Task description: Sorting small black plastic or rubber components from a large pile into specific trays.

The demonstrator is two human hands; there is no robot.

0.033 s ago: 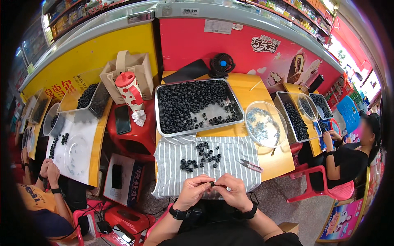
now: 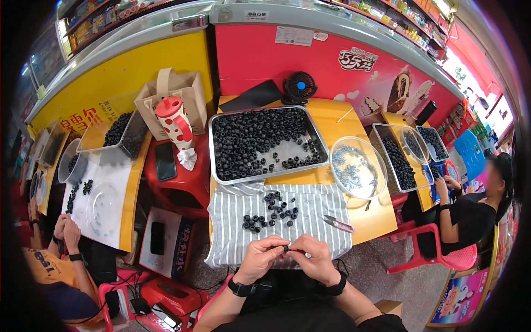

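Between my two hands, over the front edge of a grey-and-white striped cloth, is a small black ring-shaped part. My left hand pinches it from the left. My right hand meets it with closed fingertips from the right. The fingers cover most of the part. Just beyond them, several loose black parts of the same kind lie scattered on the cloth. A pair of small snips with pinkish handles rests on the cloth to the right. Behind the cloth stands a metal tray heaped with black parts.
A clear round bowl holding thin bluish scraps stands right of the tray. A black fan is at the back. Left, a red stool carries a spotted tumbler and a phone. Co-workers sit at tables on both sides.
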